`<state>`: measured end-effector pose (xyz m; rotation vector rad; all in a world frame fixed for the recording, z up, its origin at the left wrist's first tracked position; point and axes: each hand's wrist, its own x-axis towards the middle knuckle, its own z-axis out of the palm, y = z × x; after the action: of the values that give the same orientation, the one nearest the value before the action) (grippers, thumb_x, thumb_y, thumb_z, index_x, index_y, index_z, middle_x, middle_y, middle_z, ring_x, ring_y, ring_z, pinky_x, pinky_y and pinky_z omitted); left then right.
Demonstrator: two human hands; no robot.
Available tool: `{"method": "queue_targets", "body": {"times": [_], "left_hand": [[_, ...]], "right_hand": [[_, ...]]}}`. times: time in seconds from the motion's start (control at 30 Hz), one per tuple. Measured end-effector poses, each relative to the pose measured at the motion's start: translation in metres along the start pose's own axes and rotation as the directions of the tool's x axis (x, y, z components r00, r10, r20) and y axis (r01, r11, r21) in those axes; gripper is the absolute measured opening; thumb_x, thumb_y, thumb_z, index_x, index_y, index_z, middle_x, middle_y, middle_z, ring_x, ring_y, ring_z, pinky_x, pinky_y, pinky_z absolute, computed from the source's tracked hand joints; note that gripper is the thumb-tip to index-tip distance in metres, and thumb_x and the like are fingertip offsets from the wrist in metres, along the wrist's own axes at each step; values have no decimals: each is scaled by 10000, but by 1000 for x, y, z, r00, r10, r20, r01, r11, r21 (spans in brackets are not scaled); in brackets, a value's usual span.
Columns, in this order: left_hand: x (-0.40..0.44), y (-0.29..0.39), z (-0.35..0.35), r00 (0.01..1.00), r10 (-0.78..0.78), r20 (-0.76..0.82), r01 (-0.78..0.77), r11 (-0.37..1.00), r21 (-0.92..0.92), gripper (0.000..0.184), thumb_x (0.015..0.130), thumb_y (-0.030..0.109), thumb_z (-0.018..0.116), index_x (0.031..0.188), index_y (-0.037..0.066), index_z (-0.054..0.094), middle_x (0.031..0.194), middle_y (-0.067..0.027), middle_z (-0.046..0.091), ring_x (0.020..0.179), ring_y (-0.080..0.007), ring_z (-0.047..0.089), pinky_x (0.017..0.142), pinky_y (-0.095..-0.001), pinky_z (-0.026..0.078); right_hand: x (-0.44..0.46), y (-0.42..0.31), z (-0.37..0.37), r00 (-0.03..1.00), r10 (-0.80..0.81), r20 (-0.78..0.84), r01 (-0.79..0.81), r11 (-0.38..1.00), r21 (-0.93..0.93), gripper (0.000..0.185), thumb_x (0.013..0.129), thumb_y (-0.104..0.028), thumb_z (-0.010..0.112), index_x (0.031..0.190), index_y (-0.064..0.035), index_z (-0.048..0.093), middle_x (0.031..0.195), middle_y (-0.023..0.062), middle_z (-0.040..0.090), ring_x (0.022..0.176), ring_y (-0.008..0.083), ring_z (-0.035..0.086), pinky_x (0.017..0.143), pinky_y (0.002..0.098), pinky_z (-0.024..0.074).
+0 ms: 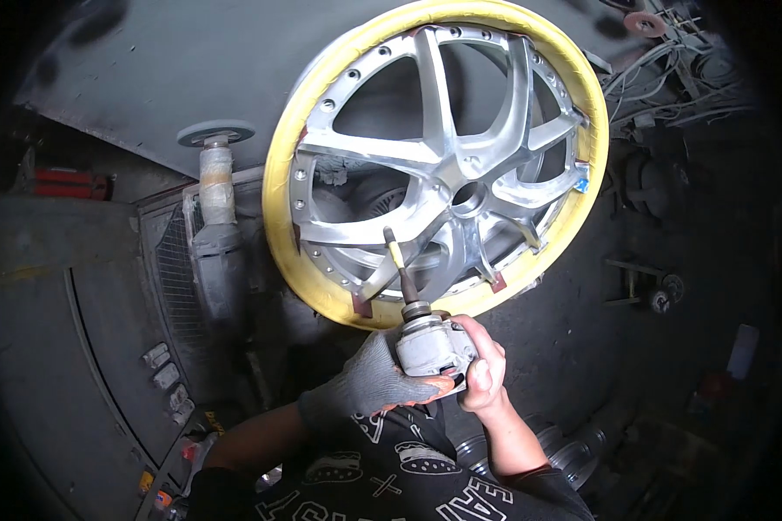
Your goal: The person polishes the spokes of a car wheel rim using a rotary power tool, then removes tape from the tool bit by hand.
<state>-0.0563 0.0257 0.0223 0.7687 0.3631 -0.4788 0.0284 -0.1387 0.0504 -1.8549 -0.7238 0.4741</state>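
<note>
Black shirt [381,473] at 6 o'clock; gloved left hand [374,380] and right hand [485,368] clasp 1 power tool [433,347]. Wheel [447,169] sits at 12.

Both hands [372,378] [485,365] curled, close together

black tee [378,463], goofy white burger doodles [427,459], X [385,485] between the doodles, chunky letters [478,502] near them, grey/orange glove [365,384] on left hand [395,382]
</note>
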Motion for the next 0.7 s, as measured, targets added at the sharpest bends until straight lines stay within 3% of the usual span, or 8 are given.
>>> {"method": "queue_targets", "body": {"times": [0.07,0.13,0.43,0.7], "left_hand": [[-7,1,-4,1000,-3,-7,3,1000,20,417,765,77,806,1129,33,608,980,-39,674,810,-82,628,696,-243,515],[-16,9,-6,999,28,-17,-27,998,57,338,771,163,815,1042,56,644,704,-8,659,536,-54,577,473,-203,442],[-46,15,-29,983,162,-86,-172,978,-122,287,776,90,796,1013,13,653,723,-40,662,539,-69,577,470,-206,436],[-71,27,-48,982,127,-141,-157,961,-228,244,793,71,790,990,9,659,761,-47,663,593,-78,602,508,-218,455]], "right_hand": [[-3,0,8,1000,2,-1,-2,1000,-11,676,956,-476,349,1189,136,516,1000,265,660,878,372,691,807,382,526],[-3,1,17,1000,-18,-26,18,1000,-5,662,950,-460,364,1191,138,515,973,270,659,860,382,691,792,389,528],[9,-20,53,998,33,49,-31,999,-25,624,940,-436,396,1225,106,513,998,276,652,889,429,679,803,415,523],[23,-32,80,995,49,86,-46,998,-39,596,933,-431,408,1243,65,520,1021,283,647,944,453,661,833,439,511]]}}
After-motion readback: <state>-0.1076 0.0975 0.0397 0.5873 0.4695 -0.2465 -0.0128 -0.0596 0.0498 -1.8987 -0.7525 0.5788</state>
